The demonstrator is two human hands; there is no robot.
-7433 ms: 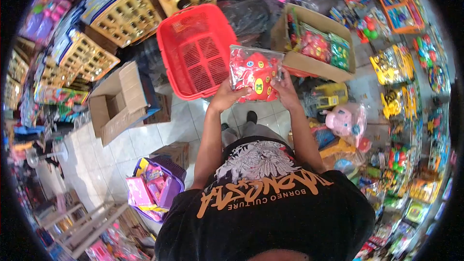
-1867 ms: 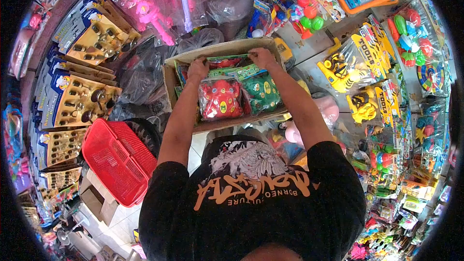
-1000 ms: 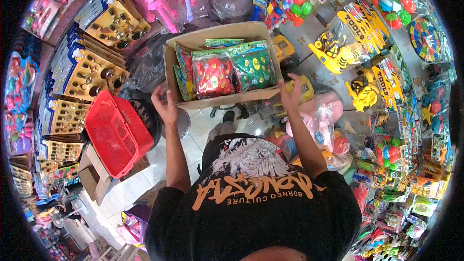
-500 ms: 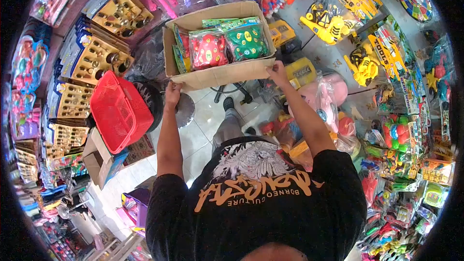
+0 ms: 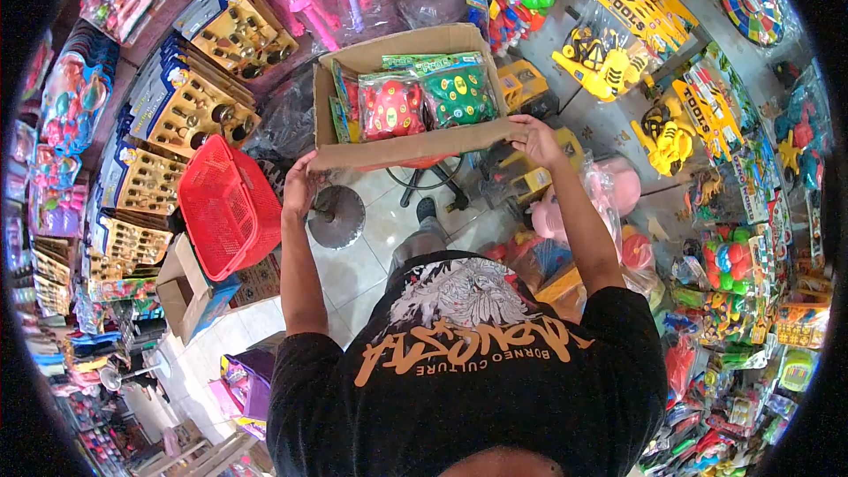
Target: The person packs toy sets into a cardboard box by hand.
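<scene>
In front of me is an open cardboard box point(image 5: 415, 149) holding plastic-wrapped items. A red patterned packet point(image 5: 391, 109) and a green patterned packet point(image 5: 459, 95) fill most of it, with thinner green-edged packets at its left side. My left hand point(image 5: 299, 182) pinches the near left corner of the box's front flap. At the near right corner, my right hand point(image 5: 537, 141) has its fingers closed on the same flap. A sliver of something red shows just under the front edge.
A red plastic basket point(image 5: 231, 212) sits left, above an open carton point(image 5: 185, 287). A round metal base point(image 5: 337, 216) stands on the tiled floor. Yellow toy trucks point(image 5: 521, 84) and a pink bagged toy point(image 5: 609, 190) lie right. Packaged toys hang on both sides.
The box's front flap has tipped, so less of its face shows and a red sliver appears beneath it. Both hands keep hold of the corners, slightly farther apart. The whole view has shifted a little.
</scene>
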